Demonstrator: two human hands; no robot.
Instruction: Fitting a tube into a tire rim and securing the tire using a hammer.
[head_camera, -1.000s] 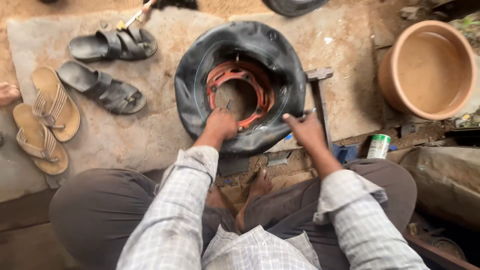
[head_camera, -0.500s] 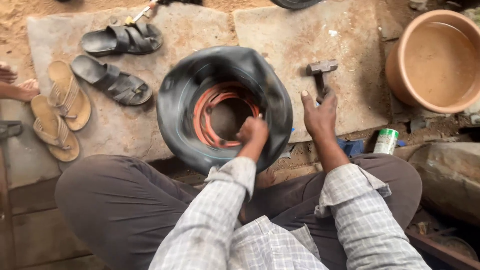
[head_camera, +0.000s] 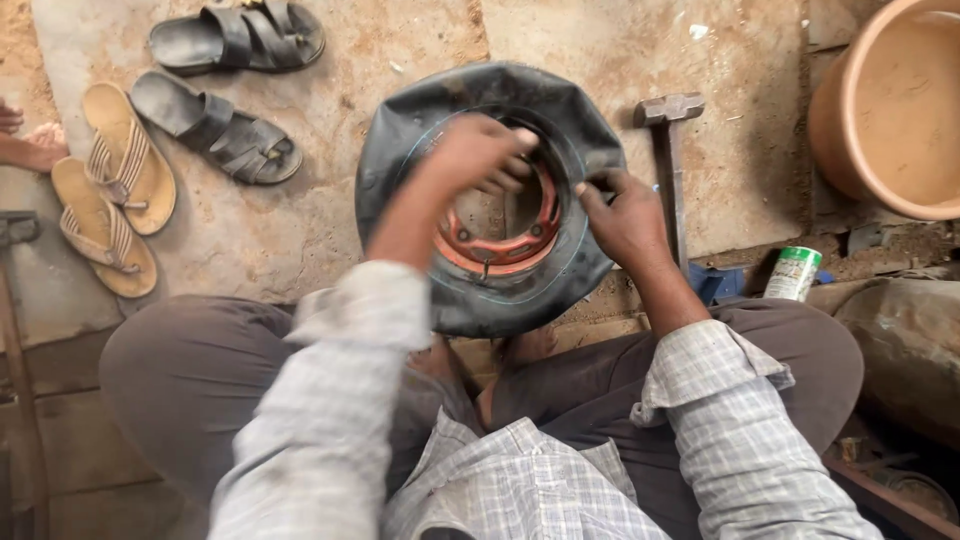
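- My left hand grips the far inner edge of the black rubber tyre on its red metal rim.
- My right hand pinches the tyre's right bead.
- Steel hammer lies just right.

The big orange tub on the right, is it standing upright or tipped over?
Upright. The orange tub shows its round open mouth and inner wall to the downward-looking camera; its base sits on the ground beside the hammer. Contents: cannot tell.

Left hand: forearm stretched forward, fingers curled downward, knuckles up, slightly blurred.
Right hand: just right of the left, fingers bent, thumb pointing inward toward it.
Sleeves: checked, cuffs pushed back at both wrists.
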